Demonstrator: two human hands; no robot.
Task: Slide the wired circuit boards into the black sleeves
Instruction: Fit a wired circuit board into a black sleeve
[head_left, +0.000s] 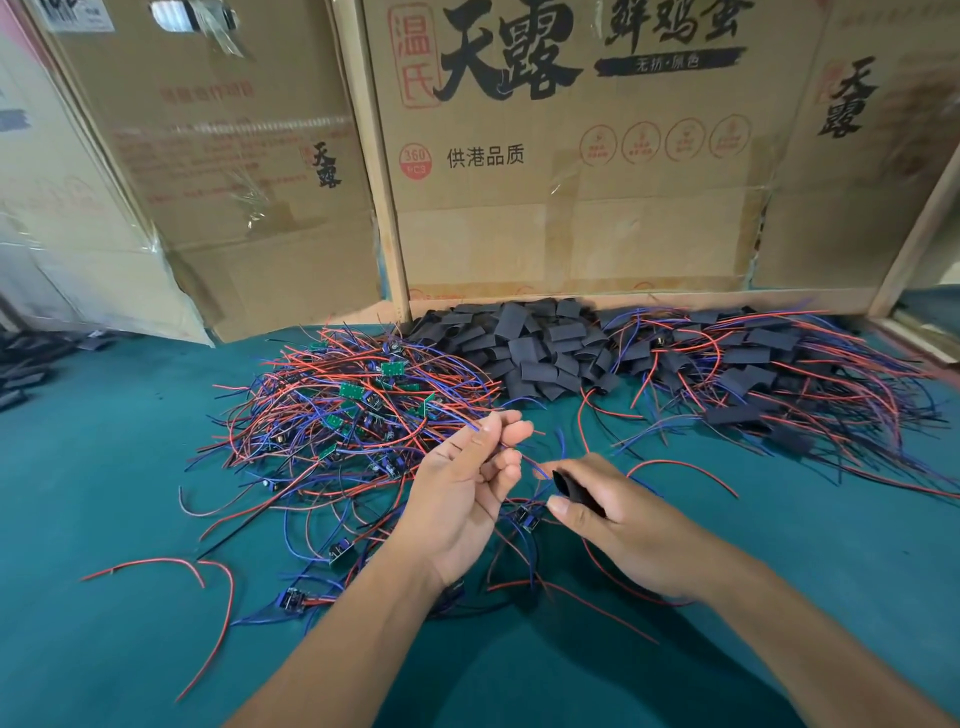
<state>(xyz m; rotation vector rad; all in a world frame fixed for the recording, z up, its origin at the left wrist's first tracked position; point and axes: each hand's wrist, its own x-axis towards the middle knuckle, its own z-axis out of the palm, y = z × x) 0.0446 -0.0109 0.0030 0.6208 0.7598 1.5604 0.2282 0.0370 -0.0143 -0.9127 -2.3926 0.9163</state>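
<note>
The fingers (511, 434) of the left hand (462, 493) are curled, palm turned up, pinching a thin blue wire (535, 467) between thumb and fingertips. That wire runs down to a small circuit board (527, 517) hanging between the two hands, just above the green tabletop (104, 467). The right hand (618, 519) grips one black sleeve (576, 491) between thumb and fingers, its open end turned toward the left hand; whether the wire tip has entered the sleeve is hard to tell. To the left lies a tangled heap of wired boards (353, 410) with red and blue leads. Behind the hands, against the cardboard boxes (571, 182), sits a pile of empty black sleeves (535, 343). To the right is a spread of sleeved boards (769, 374) with wires trailing out. A few loose boards (340, 551) lie near the left forearm.
</note>
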